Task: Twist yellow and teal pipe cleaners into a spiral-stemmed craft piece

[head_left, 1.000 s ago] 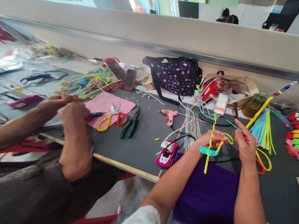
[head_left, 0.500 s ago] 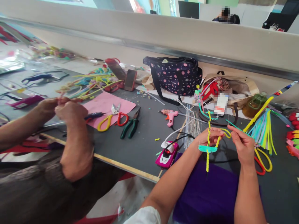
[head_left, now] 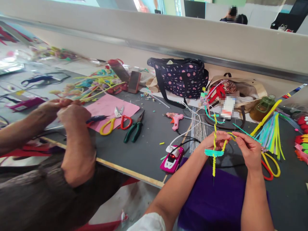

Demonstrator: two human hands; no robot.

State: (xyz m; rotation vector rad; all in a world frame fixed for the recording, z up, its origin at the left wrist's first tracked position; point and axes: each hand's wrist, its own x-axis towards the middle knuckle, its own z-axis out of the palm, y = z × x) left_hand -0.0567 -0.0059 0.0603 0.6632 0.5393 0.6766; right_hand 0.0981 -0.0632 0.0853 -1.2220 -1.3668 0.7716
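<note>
Held up over the desk is a yellow twisted pipe cleaner with a teal pipe-cleaner piece across it and a thin dark wire end at the bottom. My left hand is closed on it, its fingers pinching where a yellow strand bends off to the right. The fingertips of my right hand are pinched at the loop of that yellow strand. Behind the right hand, a thin teal pipe cleaner slants down. A dark purple cloth lies below both hands.
A pink glue gun, a magenta power strip and thin wires lie left of my hands. Pliers and scissors are farther left, beside a co-worker's hands. Pipe-cleaner bundle and bottle stand right.
My right hand has moved slightly left and up, and its fingertips now meet the yellow loop. My left hand stays nearly still.
</note>
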